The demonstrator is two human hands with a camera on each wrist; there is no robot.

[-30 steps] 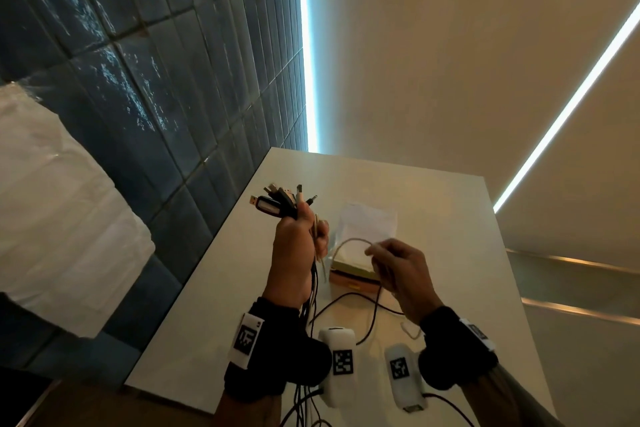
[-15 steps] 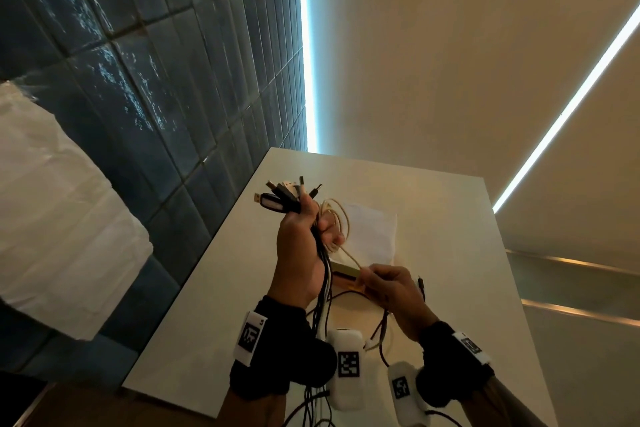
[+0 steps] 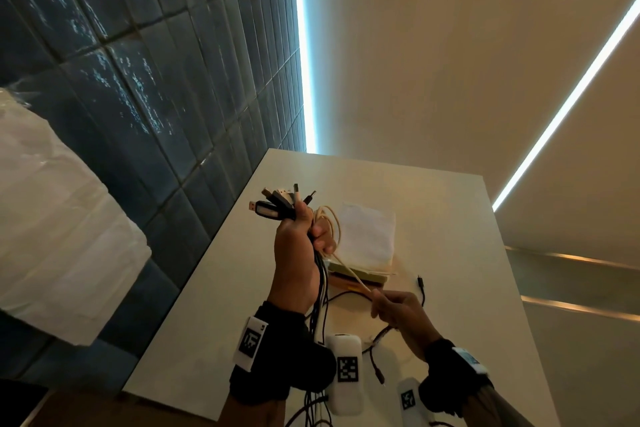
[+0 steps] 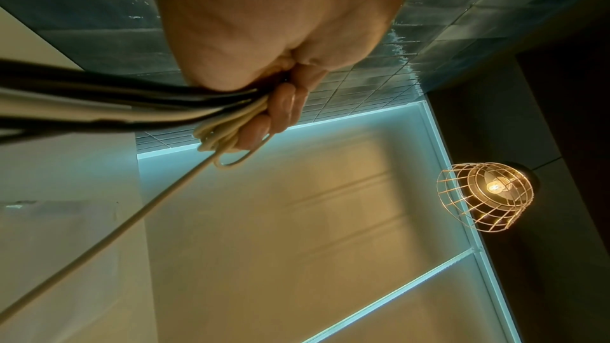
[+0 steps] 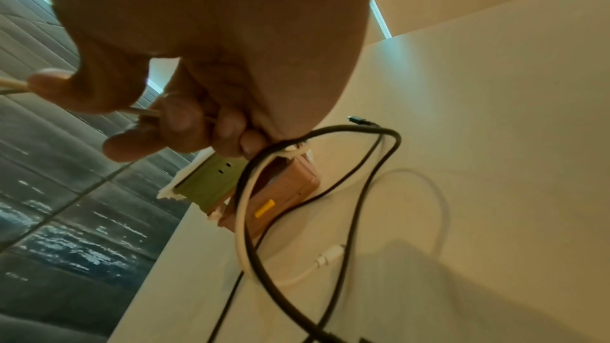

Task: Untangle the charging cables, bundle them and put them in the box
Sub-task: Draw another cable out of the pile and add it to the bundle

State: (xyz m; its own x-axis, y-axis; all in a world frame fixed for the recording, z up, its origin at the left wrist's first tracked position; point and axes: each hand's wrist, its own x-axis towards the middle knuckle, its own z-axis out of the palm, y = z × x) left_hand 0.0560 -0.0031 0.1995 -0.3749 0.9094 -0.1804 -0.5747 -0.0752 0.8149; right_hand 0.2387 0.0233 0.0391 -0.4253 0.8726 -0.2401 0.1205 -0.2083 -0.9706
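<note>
Dark blue wall tiles (image 3: 145, 87) fill the upper left of the head view, and a pale surface (image 3: 450, 218) runs from the middle of the frame down to the lower edge.

Near the middle of the frame, the left hand (image 3: 298, 253) is closed in a fist around a bundle of charging cables (image 3: 320, 291). Their plugs (image 3: 277, 203) stick out above the fist, and the cords hang down below it. A cream cable (image 3: 334, 229) makes a few loops beside the left fingers (image 4: 283, 106). From there it runs tight to the right hand (image 3: 398, 312), lower and to the right, which pinches it between thumb and fingers.

The box (image 3: 356, 279) is on the surface just behind both hands, with a white sheet (image 3: 369, 236) on top of it. A black cable (image 5: 366, 166) and a white cable (image 5: 330, 257) lie loose on the surface, near the box.

I judge the task is about half done: the plugs are gathered, but the cream cable is not fully coiled, loose ends remain on the surface, and nothing appears to be in the box yet.
</note>
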